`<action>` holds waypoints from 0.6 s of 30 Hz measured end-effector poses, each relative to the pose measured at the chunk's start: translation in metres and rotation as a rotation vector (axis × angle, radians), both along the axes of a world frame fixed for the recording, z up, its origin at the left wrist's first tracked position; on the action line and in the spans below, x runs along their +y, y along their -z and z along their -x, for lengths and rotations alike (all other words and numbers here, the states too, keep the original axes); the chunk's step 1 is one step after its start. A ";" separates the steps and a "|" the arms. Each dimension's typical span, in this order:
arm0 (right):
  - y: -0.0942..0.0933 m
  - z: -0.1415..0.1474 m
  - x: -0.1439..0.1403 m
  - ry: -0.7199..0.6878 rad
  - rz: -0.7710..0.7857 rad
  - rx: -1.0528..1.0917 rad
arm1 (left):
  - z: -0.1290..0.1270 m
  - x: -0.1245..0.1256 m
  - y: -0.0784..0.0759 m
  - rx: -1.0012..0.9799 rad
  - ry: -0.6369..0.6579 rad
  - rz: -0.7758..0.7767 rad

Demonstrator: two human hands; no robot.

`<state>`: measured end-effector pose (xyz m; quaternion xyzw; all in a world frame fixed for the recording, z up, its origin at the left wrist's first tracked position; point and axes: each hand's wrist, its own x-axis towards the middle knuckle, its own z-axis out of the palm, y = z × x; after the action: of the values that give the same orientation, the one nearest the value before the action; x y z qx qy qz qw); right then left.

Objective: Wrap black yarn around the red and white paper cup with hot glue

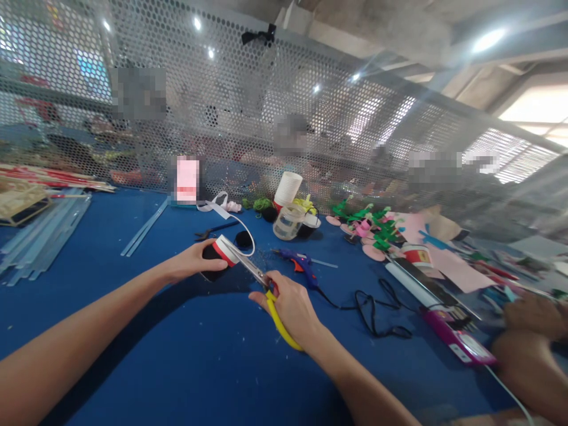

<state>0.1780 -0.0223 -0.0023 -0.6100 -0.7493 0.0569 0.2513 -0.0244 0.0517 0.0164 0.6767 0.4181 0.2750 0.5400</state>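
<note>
My left hand (202, 258) is closed around a small paper cup (215, 260), black with a red band and a white rim, tilted on its side above the blue table. In my right hand (287, 303) is a pair of scissors (277, 319) with yellow handles. Its metal blades reach to the cup's white rim, where a thin white strip (248, 229) curls away toward the back. Whether the blades are cutting into the rim, I cannot tell. Just beyond the scissors lies a blue glue gun (296, 258) with its black cord.
Pliers (215, 229) lie behind the cup. A clear jar (289, 222) and a stack of white cups (288, 188) stand farther back, before a perforated metal screen. Glue sticks (53, 236) lie left. At right are green craft pieces (381, 228), a purple power strip (459, 337) and another person's arm (528, 361).
</note>
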 end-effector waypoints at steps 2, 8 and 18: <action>0.000 -0.001 0.000 -0.014 0.005 -0.004 | 0.000 0.000 0.001 0.016 0.014 0.022; 0.004 -0.002 0.002 -0.037 0.016 0.020 | -0.007 -0.004 0.006 0.107 0.008 -0.020; 0.003 0.000 0.002 -0.024 -0.003 0.013 | -0.008 -0.002 0.008 0.084 0.020 -0.073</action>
<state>0.1775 -0.0204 -0.0053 -0.6002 -0.7550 0.0628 0.2566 -0.0167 0.0492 0.0080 0.7112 0.4233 0.2560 0.4995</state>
